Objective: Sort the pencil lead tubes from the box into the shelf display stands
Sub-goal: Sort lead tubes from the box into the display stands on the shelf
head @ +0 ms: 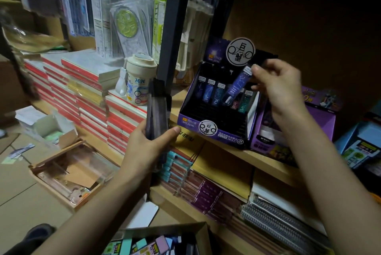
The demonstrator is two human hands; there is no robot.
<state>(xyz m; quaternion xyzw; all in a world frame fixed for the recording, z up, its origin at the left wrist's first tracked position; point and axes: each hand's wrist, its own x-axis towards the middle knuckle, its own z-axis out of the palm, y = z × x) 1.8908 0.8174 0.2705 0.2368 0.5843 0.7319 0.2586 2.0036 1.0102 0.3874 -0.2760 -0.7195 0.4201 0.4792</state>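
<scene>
The right hand [276, 87] pinches a slim purple lead tube [237, 85] by its cap, tilted over the purple-black cardboard display stand [208, 131]; at the stand's nine o'clock, the left hand [148, 147] grips a dark tube bundle [156, 108].

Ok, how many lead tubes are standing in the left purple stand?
5 tubes: three side by side on the left, two on the right, partly behind a sixth tube pinched by the right hand over the stand. Others may be hidden.
</scene>
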